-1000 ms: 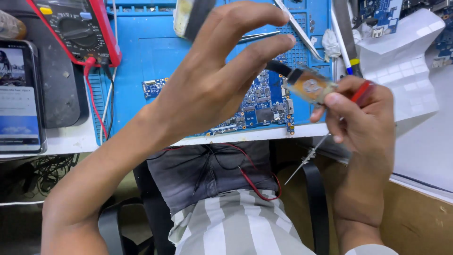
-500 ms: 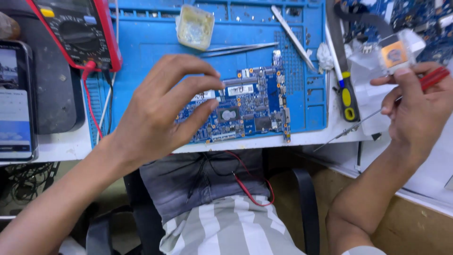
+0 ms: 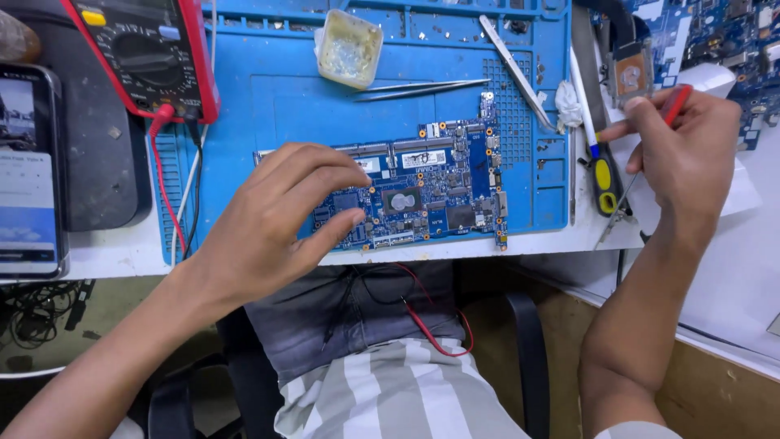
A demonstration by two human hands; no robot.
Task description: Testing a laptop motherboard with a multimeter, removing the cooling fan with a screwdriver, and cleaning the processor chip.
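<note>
A blue circuit board (image 3: 443,191) lies on the blue work mat (image 3: 276,106) near the desk's front edge. My left hand (image 3: 276,219) rests over the board's left end, fingers spread, with fingertips and thumb touching it. My right hand (image 3: 686,150) is off to the right of the mat. It is closed around a red-handled tool (image 3: 677,104) whose thin metal shaft (image 3: 615,215) points down toward the desk edge. Its index fingertip touches the lower edge of a small copper-faced part (image 3: 630,77).
A red multimeter (image 3: 146,49) with a red lead (image 3: 161,179) and a phone (image 3: 28,171) sit at the left. A small flux tub (image 3: 349,49), tweezers (image 3: 422,85) and a yellow-black screwdriver (image 3: 603,175) lie around the mat. More blue boards (image 3: 731,32) are at top right.
My left hand came down from in front of the camera onto the board. My right hand carried the copper-faced part and red tool from the board's right end to the far right.
</note>
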